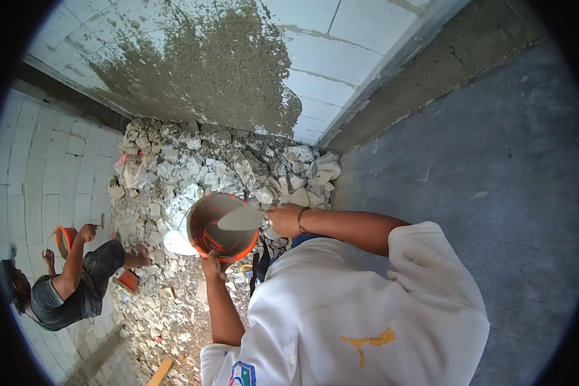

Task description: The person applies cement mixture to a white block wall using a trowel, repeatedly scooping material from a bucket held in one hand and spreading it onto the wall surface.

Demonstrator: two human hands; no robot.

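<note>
My left hand (213,265) grips the near rim of an orange bucket (255,243), its fingers closed on the edge. Grey mortar (213,207) coats the inside of the bucket. In my right hand (284,220) is a trowel; the handle is mostly hidden by my fingers. The trowel's pale, mortar-smeared blade (240,219) reaches left over the bucket's opening. Beyond the bucket, a patch of wet grey mortar (212,71) covers part of the white block wall (341,48).
Broken rubble (238,164) covers the ground along the wall. A grey surface (457,174) lies to the right. At the left another person (71,289) holds a tool and an orange bucket (64,241) by a second block wall (45,161). A wooden piece (161,372) lies at the lower left.
</note>
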